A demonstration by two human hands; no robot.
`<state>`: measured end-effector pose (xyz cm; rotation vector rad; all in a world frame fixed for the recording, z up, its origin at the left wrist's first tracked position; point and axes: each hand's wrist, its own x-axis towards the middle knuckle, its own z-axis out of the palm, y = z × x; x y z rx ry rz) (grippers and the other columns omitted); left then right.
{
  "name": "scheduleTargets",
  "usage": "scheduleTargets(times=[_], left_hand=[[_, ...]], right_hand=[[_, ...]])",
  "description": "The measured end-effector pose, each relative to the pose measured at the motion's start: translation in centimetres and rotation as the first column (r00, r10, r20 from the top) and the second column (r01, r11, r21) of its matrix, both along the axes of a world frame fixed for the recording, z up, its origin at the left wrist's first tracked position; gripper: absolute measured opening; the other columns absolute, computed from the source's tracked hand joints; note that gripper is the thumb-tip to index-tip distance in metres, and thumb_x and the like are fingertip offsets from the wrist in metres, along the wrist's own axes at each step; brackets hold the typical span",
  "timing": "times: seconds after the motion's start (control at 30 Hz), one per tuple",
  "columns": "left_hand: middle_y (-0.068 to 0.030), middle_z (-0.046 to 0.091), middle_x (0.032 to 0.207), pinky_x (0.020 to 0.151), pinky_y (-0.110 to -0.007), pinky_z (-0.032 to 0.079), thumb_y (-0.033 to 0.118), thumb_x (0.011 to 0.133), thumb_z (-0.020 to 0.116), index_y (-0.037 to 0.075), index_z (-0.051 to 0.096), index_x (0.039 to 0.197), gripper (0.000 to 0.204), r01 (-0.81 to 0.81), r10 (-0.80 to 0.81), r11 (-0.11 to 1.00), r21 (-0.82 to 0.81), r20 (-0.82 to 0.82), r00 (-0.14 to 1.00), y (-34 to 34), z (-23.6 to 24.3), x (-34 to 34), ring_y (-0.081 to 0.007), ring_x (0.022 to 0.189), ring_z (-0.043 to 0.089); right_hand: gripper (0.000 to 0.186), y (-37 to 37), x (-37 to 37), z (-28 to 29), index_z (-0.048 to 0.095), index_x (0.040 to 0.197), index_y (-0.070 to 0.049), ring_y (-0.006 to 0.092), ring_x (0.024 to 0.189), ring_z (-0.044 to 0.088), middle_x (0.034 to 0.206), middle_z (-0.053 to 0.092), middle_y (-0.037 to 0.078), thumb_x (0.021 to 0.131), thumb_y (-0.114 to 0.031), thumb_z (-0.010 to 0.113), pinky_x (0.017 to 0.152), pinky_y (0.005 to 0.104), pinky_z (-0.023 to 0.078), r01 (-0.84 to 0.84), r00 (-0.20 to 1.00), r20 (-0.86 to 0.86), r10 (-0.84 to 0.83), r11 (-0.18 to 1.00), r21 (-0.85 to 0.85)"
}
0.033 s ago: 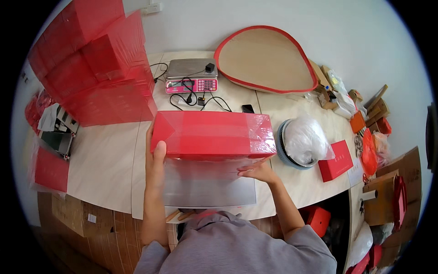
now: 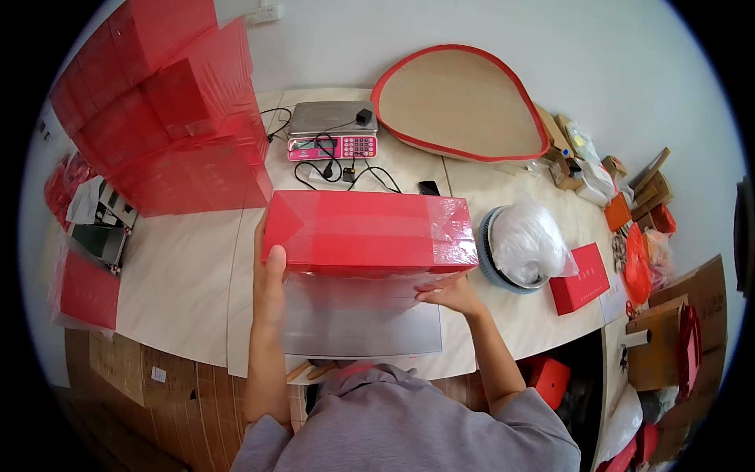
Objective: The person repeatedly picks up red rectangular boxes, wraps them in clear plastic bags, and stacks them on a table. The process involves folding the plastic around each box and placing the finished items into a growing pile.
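There are 2 hands (image 2: 271, 293) and 1 held box (image 2: 362, 228) (red). The bench (image 2: 181, 291) has 1 scale (image 2: 326, 118), 1 phone (image 2: 429, 188), 1 basin (image 2: 488, 269).

I hold a red box (image 2: 366, 228)
My left hand (image 2: 270, 287) grips one end, right hand (image 2: 454, 296) near the other; scale (image 2: 330, 118) beyond.

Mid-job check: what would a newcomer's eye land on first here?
Probably the glossy red box in the centre, with the left hand at its left end and the right hand by its lower right. Next, the tall stack of red boxes at back left, then the red-rimmed tan tray right of the scale.
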<state>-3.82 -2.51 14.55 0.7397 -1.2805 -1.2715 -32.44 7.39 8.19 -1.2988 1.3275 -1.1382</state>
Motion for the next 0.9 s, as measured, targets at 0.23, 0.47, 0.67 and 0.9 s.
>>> scheduleTargets(times=[0.23, 0.47, 0.67, 0.9], left_hand=[[-0.0102, 0.036, 0.142, 0.109, -0.039, 0.021, 0.049, 0.098, 0.025, 0.001, 0.031, 0.138, 0.063, -0.002, 0.007, 0.999, 0.033, -0.144, 0.990, 0.5, -3.1, 0.3, -0.0233, 0.132, 0.031], [-0.0096, 0.041, 0.134, 0.110, -0.036, 0.019, 0.045, 0.099, 0.025, -0.002, 0.034, 0.134, 0.060, -0.037, 0.049, 0.994, 0.102, -0.118, 0.992, 1.7, -6.1, 1.5, -0.0208, 0.127, 0.034], [-0.0094, 0.043, 0.126, 0.108, -0.036, 0.021, 0.044, 0.098, 0.027, -0.002, 0.035, 0.132, 0.057, -0.084, 0.096, 0.983, 0.161, -0.070, 0.993, 2.9, -7.0, 1.7, -0.0191, 0.120, 0.038], [-0.0096, 0.044, 0.126, 0.107, -0.037, 0.023, 0.043, 0.098, 0.028, -0.001, 0.034, 0.133, 0.056, -0.093, 0.098, 0.987, 0.128, -0.032, 0.995, 2.8, -8.3, 1.7, -0.0191, 0.120, 0.039]], right_hand=[[0.087, -3.0, 1.8, 6.9, 0.030, 0.140, 0.000, 0.0241, 0.132, 0.029, 0.143, 0.033, 0.015, 0.077, -0.053, 0.058, 0.110, 0.0365, 0.019, 0.239, 0.969, 0.187, -0.161, 0.799, -0.552], [0.075, -3.4, 2.0, 6.2, 0.036, 0.135, 0.003, 0.0244, 0.130, 0.033, 0.141, 0.036, 0.015, 0.084, -0.052, 0.045, 0.109, 0.0354, 0.020, 0.273, 0.960, 0.111, -0.257, 0.767, -0.581], [0.073, -3.8, 2.6, 6.1, 0.039, 0.132, 0.000, 0.0243, 0.125, 0.040, 0.138, 0.039, 0.019, 0.078, -0.049, 0.045, 0.105, 0.0346, 0.029, 0.354, 0.935, 0.196, -0.294, 0.758, -0.549], [0.076, -3.4, 2.9, 6.1, 0.041, 0.130, 0.000, 0.0214, 0.118, 0.044, 0.128, 0.045, 0.014, 0.075, -0.052, 0.048, 0.100, 0.0320, 0.033, 0.437, 0.897, 0.280, -0.341, 0.771, -0.463]])
